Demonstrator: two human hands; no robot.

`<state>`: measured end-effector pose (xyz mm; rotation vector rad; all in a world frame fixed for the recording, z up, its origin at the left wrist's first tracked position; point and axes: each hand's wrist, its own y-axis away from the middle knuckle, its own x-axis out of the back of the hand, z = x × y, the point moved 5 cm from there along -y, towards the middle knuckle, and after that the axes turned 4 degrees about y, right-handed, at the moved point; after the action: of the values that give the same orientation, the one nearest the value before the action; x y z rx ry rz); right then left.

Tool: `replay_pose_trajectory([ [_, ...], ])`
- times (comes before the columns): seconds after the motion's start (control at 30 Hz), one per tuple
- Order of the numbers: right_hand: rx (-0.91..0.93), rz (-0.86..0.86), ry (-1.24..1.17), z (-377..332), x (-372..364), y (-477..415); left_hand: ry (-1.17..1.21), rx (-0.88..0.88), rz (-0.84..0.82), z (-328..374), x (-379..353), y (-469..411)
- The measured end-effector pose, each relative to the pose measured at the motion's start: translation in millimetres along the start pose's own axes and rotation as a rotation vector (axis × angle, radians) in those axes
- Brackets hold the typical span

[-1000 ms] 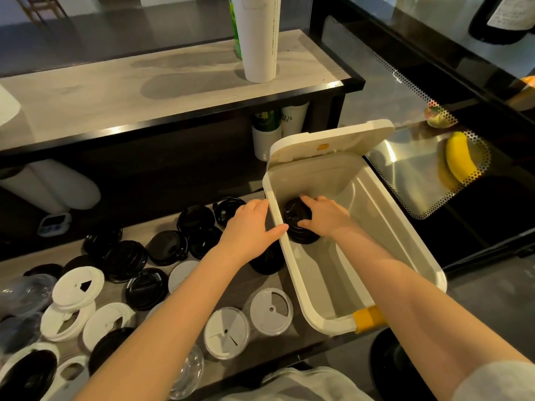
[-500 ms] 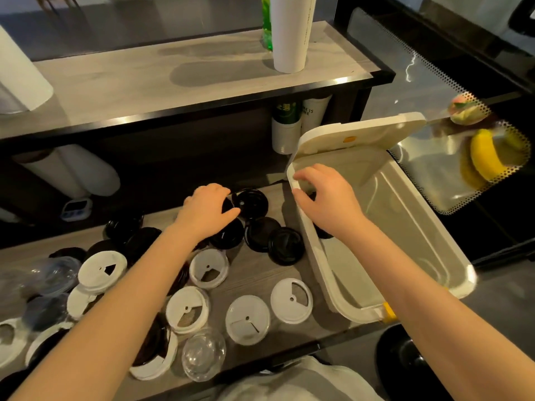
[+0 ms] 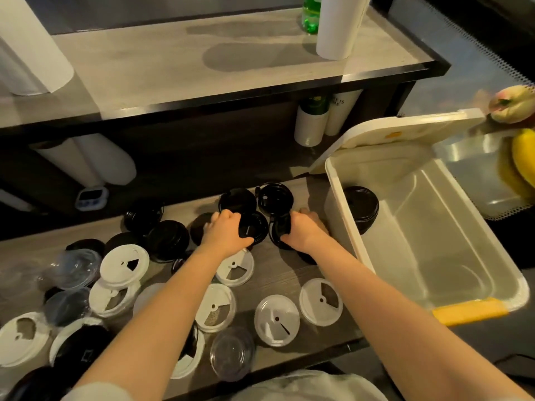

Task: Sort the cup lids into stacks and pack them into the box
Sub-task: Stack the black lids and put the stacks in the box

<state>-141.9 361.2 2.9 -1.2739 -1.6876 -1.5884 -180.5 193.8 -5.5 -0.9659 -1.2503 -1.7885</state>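
Note:
Several black, white and clear cup lids lie spread over the lower counter [image 3: 292, 276]. My left hand [image 3: 225, 234] grips a black lid [image 3: 254, 227] lying near the middle of the counter. My right hand [image 3: 304, 231] holds another black lid [image 3: 279, 228], tilted up on its edge, just left of the white box [image 3: 492, 267]. The box stands open at the right, its hinged cover [image 3: 405, 131] raised at the far end. A stack of black lids [image 3: 360, 206] sits in the box's far left corner.
White lids [image 3: 320, 301] and clear lids [image 3: 231, 354] lie near the front edge. More black lids [image 3: 168, 237] lie behind them. A raised shelf [image 3: 202, 68] carries white cup stacks [image 3: 338, 24] and a green bottle [image 3: 311, 13]. Bananas [image 3: 521, 160] lie on a tray at right. A small timer [image 3: 91, 196] sits under the shelf.
My right hand has come out of the box, leaving the black stack inside, and moved left onto a lid on the counter. My left hand has closed on a black lid.

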Motion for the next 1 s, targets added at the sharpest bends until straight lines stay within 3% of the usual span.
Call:
replay_pose_trajectory([
  [0.23, -0.078, 0.010, 0.116, -1.3, -27.6, -30.3, -0.048, 0.045, 0.002, 4.5, -14.9, -16.4],
  [0.33, -0.051, 0.062, 0.101, 0.2, -29.1, -31.8, -0.047, 0.069, 0.002, 2.6, -17.5, -21.5],
  [0.7, 0.046, -0.041, 0.030, 10.2, -34.3, -16.8, 0.002, 0.022, 0.059, 1.6, -19.0, -24.7],
  [1.0, -0.189, -0.077, 0.049, 24.5, -42.6, 4.7, 0.260, -0.015, 0.213, -9.9, 6.5, 2.4],
])
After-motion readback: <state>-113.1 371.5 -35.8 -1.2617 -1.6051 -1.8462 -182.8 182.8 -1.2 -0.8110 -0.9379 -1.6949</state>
